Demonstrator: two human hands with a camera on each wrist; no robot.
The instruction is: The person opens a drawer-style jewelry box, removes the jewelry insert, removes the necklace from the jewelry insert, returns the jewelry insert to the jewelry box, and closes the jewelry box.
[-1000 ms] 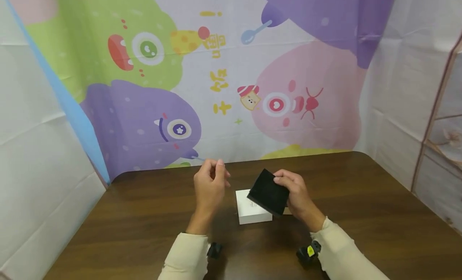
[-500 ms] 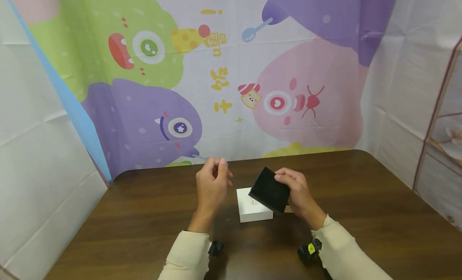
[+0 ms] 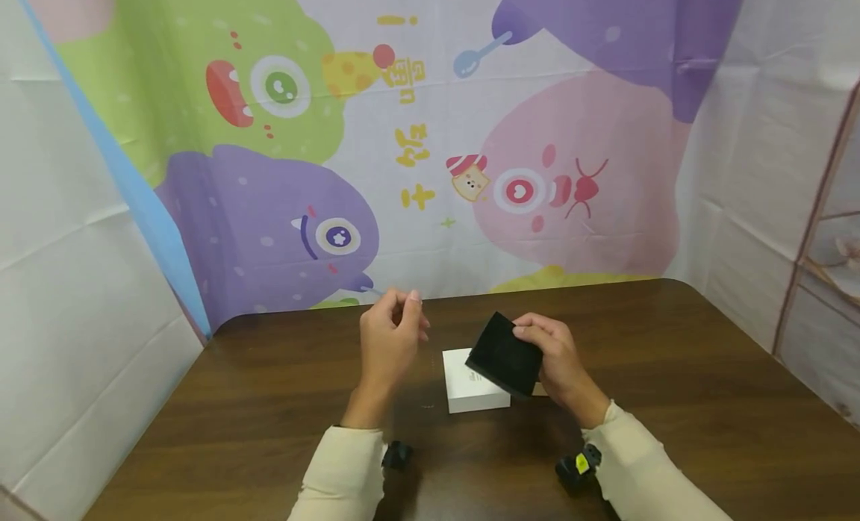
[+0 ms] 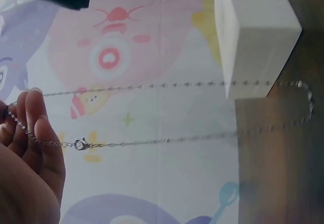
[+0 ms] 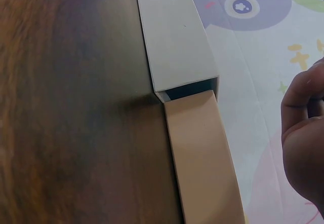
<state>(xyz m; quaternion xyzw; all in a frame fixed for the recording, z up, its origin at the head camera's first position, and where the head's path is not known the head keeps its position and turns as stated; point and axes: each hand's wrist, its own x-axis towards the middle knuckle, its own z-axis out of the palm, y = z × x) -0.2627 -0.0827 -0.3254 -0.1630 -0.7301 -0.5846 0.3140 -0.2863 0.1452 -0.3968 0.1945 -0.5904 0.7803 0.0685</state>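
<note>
My left hand [image 3: 390, 338] is raised over the table, left of the white box [image 3: 462, 387]. Its fingers and thumb pinch a thin silver chain necklace [image 4: 81, 144]. In the left wrist view the necklace hangs in a long loop with its lobster clasp just below the fingers, and the loop's far end overlaps the table. My right hand [image 3: 558, 353] grips a square black pad [image 3: 507, 355] by its right edge, tilted above the box. In the right wrist view a tan drawer [image 5: 205, 153] is slid partly out of the box's sleeve.
The dark wooden table [image 3: 255, 401] extends on both sides of the box. A cartoon-printed cloth [image 3: 430, 245] hangs along its back edge, with pale cloth walls [image 3: 732, 207] at the sides. Small black cameras [image 3: 574, 469] are strapped at the wrists.
My left hand shifts slightly left, away from the box, with the necklace. The right hand keeps holding the black pad in nearly the same place.
</note>
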